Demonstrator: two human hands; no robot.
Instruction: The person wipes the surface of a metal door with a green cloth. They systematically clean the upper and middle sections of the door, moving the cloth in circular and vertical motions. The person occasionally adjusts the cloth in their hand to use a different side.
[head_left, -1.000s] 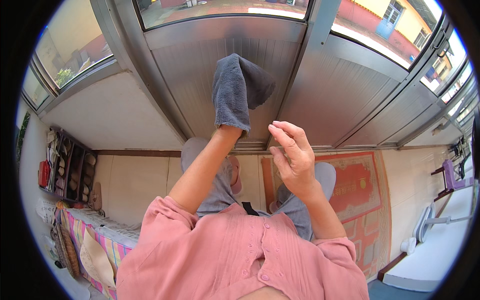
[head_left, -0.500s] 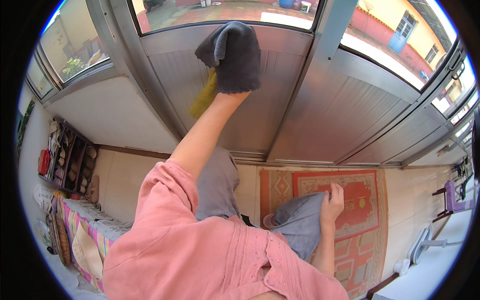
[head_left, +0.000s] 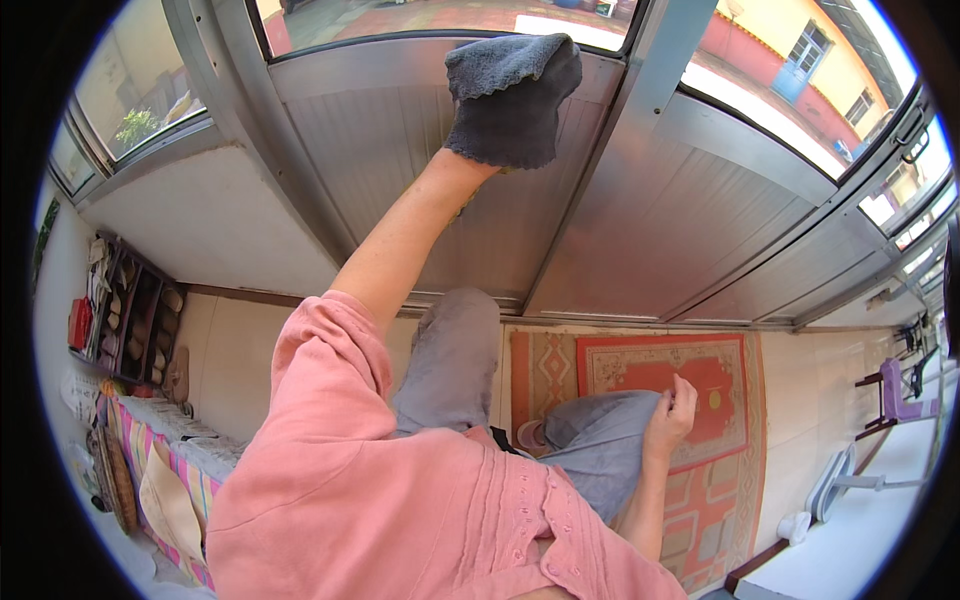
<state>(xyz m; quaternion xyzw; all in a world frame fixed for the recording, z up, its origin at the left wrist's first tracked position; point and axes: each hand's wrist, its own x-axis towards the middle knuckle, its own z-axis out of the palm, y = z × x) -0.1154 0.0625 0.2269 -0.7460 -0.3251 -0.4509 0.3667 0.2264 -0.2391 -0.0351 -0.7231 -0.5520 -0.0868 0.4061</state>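
Note:
My left hand (head_left: 474, 168) reaches up and ahead to the silver metal door panel (head_left: 350, 130), just under the window's lower frame. A dark grey cloth (head_left: 508, 115) with a wavy edge drapes over the hand and hides the fingers. The cloth lies against the upper part of the panel, its top folded over at the window frame. A bit of yellow shows beside the wrist; what it is I cannot make out. My right hand (head_left: 672, 418) rests by my bent right knee (head_left: 600, 425), fingers loosely apart and nothing in them.
Further metal panels (head_left: 680, 210) and windows run off to the right. On the floor lies a red patterned mat (head_left: 650, 400) over a larger orange rug (head_left: 540, 370). A shoe rack (head_left: 140, 320) stands at the left, and a purple chair (head_left: 900, 395) at the far right.
My left hand has moved right along the panel with the grey cloth, and the yellow patch beside it shows much less. My right hand stays by the knee.

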